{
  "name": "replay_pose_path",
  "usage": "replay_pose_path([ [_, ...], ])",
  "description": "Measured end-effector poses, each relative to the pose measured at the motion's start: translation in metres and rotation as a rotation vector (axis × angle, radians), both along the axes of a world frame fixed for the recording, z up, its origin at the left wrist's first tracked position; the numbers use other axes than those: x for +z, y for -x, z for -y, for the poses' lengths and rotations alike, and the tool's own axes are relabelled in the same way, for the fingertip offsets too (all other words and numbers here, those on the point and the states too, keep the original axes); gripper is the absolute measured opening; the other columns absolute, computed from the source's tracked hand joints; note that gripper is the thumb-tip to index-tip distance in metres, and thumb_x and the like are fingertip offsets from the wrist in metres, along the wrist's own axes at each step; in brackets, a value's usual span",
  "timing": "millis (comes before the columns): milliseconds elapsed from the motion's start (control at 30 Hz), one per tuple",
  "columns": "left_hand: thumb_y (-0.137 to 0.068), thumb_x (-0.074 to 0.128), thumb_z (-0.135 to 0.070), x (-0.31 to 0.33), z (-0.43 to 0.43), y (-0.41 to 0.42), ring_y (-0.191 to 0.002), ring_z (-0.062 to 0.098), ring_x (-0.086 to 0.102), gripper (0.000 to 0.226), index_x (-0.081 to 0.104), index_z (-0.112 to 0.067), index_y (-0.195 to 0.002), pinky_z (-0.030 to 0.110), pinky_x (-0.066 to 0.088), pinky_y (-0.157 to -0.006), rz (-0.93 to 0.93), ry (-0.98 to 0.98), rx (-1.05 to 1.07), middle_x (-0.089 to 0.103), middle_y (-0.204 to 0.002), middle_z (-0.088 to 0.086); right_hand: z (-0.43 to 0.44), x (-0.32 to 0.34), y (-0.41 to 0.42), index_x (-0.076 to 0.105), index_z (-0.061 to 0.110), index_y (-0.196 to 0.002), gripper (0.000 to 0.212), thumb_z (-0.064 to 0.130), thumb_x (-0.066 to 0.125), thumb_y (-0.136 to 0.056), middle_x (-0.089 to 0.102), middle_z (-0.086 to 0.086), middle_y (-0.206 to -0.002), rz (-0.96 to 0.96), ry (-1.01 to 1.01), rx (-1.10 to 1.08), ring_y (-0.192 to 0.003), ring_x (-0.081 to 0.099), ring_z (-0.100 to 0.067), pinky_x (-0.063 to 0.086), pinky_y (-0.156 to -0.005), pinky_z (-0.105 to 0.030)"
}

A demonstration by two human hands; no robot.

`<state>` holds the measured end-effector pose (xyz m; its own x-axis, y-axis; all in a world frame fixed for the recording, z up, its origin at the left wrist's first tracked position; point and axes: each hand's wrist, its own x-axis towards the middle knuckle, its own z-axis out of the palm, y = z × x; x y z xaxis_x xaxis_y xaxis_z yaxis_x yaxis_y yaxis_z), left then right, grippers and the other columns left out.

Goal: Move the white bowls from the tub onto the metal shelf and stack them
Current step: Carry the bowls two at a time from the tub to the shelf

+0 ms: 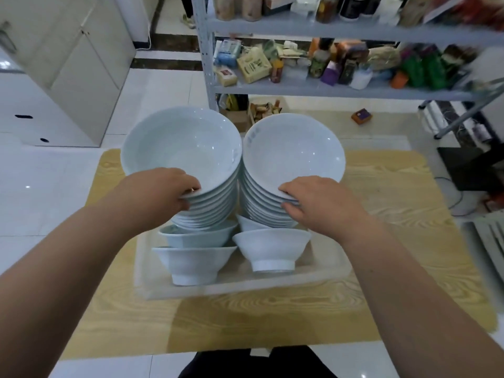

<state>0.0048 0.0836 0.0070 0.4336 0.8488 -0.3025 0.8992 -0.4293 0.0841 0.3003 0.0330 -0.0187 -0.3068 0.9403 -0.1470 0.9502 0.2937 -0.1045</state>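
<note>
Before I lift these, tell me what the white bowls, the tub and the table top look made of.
White bowls: likely glazed ceramic, glossy, with sharp light glints.
Tub: seemingly translucent plastic, frosted; bowls show through its wall.
Table top: wood-grain pattern, possibly laminate.

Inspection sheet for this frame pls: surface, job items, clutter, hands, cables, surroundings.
Surface: wood-grain table, carrying the tub.
Job's things: translucent tub holds left stack and right stack of white bowls side by side, plus loose bowls upright at its front; metal shelf behind, no bowls seen on it.
Clutter: packets and bottles crowd the shelf; small brown box lies beyond the table.
Hands: left hand grips the left stack's upper rims; right hand grips the right stack's upper rims.
Cables: thin cable on the floor at right.
Surroundings: white cabinets at left; tiled floor.
</note>
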Motion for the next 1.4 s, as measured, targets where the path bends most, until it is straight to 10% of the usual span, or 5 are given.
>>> replay_pose_path([
  [200, -0.096, 0.049, -0.012, 0.018, 0.008, -0.008, -0.101, 0.02, 0.06, 0.029, 0.063, -0.03, -0.114, 0.036, 0.051, -0.081, -0.041, -0.199, 0.048, 0.064, -0.114, -0.005, -0.007, 0.006, -0.01, 0.057, 0.024, -0.097, 0.016, 0.036, 0.048, -0.101, 0.058, 0.004, -0.094, -0.093, 0.03, 0.054, -0.091, 0.056, -0.019, 0.043, -0.069, -0.034],
  [400, -0.087, 0.054, 0.001, 0.036, 0.051, -0.018, -0.078, 0.032, 0.064, 0.036, 0.062, -0.023, -0.113, 0.031, 0.042, -0.06, 0.002, -0.532, 0.168, 0.068, -0.099, 0.0, 0.004, 0.019, -0.022, 0.066, 0.01, -0.088, 0.006, 0.007, 0.062, -0.09, 0.064, -0.006, -0.071, -0.185, -0.477, 0.211, -0.061, 0.06, -0.03, 0.039, -0.052, -0.032],
  [600, -0.08, 0.062, 0.008, 0.066, 0.159, -0.006, -0.063, 0.04, 0.059, 0.032, 0.066, -0.012, -0.104, 0.036, 0.04, -0.054, 0.008, -0.782, 0.365, 0.069, -0.084, 0.013, 0.038, 0.022, -0.002, 0.068, 0.007, -0.105, 0.017, 0.007, 0.056, -0.093, 0.067, -0.007, -0.08, -0.409, -0.646, 0.428, -0.071, 0.06, -0.027, 0.043, -0.067, -0.037],
  [867, -0.068, 0.051, 0.003, 0.028, 0.352, 0.028, -0.055, 0.034, 0.056, 0.038, 0.071, -0.014, -0.096, 0.027, 0.025, -0.056, -0.155, -0.625, 0.832, 0.067, -0.07, 0.005, 0.091, 0.005, 0.092, 0.069, 0.007, -0.098, 0.028, 0.014, 0.043, -0.1, 0.066, -0.008, -0.077, -0.607, -0.578, 0.843, -0.07, 0.061, -0.034, 0.046, -0.066, -0.042],
  [1400, -0.065, 0.072, 0.004, -0.003, 0.752, 0.031, -0.055, 0.03, 0.054, 0.032, 0.068, -0.014, -0.091, 0.028, 0.022, -0.056, -0.365, -0.49, 1.695, 0.062, -0.066, 0.001, 0.387, -0.012, 0.355, 0.07, 0.012, -0.098, 0.03, -0.003, 0.078, -0.073, 0.068, -0.001, -0.081, -0.745, -0.289, 1.639, -0.074, 0.063, -0.031, 0.045, -0.073, -0.036],
])
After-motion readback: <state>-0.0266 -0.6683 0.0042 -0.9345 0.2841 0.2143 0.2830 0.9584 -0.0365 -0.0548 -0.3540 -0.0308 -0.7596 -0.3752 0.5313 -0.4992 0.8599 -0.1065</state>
